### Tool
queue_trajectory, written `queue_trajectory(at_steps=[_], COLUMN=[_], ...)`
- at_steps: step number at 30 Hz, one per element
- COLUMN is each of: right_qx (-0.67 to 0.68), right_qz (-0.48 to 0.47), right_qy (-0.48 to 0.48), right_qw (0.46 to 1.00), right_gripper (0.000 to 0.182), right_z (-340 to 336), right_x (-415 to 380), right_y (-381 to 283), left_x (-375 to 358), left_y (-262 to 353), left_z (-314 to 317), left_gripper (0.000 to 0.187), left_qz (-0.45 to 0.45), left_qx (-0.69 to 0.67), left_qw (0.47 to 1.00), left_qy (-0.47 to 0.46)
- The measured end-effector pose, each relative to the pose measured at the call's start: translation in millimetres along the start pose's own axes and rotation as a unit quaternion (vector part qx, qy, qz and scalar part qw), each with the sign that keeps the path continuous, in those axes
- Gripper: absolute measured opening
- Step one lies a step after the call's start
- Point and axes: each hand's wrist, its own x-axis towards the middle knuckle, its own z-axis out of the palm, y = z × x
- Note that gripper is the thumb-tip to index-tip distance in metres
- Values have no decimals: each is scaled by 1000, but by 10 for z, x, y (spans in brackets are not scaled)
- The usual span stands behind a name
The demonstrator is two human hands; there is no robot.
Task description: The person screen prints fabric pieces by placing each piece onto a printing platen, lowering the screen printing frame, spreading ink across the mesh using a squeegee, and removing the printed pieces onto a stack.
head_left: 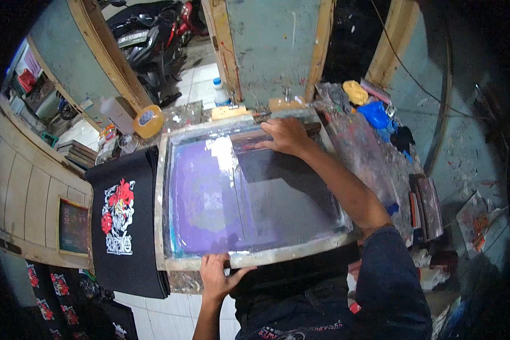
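Observation:
A screen printing frame [165, 198] with a purple stencil area on its left part lies flat in front of me. My left hand [215, 275] grips its near edge, fingers over the rim and thumb stretched along the side. Toward the far side of the frame, my right hand [286, 136] is closed on a wooden squeegee [313, 130], which lies across the mesh. My forearm passes over the frame's right part. Just left of the frame is a stack of black fabric [147, 226], the top piece bearing a red and white print [118, 218].
A roll of yellow tape [148, 122] and a white plastic bottle [117, 116] stand back left. Blue [374, 115] and yellow [355, 92] crumpled items lie on the paint-stained surface at right. A motorcycle [147, 42] is beyond the doorway. Printed black pieces [54, 294] lie at lower left.

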Motion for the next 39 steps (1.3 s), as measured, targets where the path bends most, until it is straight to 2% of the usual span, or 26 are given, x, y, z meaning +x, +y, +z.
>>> queue_trajectory(at_steps=[2,5,8,11,14,15,16,18,21,24,27,29,31,34,35,38,39], right_qx=[10,-28,-12,-9,16,1,-16,1,59,131,71,81,6,4,-3,12,-27], right_qz=[-31,-89,-57,1,-1,5,11,-33,9,56,16,21,-25,-130,-106,24,24], right_qy=[-5,75,23,-54,0,-31,-61,-40,-134,-312,-184,-95,-23,94,78,-75,-95], right_qw=[999,993,998,998,1000,1000,998,999,989,939,980,992,999,987,991,997,995], right_gripper=[61,62,66,60,56,54,53,49,52,58,56,59,61,63,63,57,50], right_z=[15,139,301,58,-40,-205,-342,-444,-682,-819,-516,-368,-26,271,361,51,-83], right_x=[172,362,342,135,-367,-531,-712,-1045,-1254,-1079,-641,-129,248,404,321,117,31], right_y=[181,429,531,177,-281,-507,-732,-996,-1244,-1157,-756,-335,153,475,512,52,-133], left_x=[-67,-116,-112,-171,-202,-285,-291,-211,-177,-178,-156,-168,-229,-270,-287,-336,-357], left_y=[-37,-107,-132,-153,-164,-206,-195,-155,-99,-77,-69,-85,-117,-172,-192,-266,-284], left_z=[74,172,140,165,201,237,216,215,164,157,153,166,187,205,206,241,254], left_gripper=[64,60,58,58,61,70,68,66,65,63,62,61,68,72,72,69,67], left_qz=[-18,1,9,-4,2,-8,-3,7,-26,-26,-30,-26,-40,-34,-36,-3,2], left_qx=[-1,-1,0,-1,-4,0,4,11,16,11,10,15,21,18,13,3,-2], left_qw=[1000,1000,1000,999,1000,999,1000,1000,999,999,999,999,998,998,998,998,999], left_qy=[-13,4,-14,-37,-25,-34,-29,-9,-34,-32,-29,-22,-44,-54,-56,-55,-49])
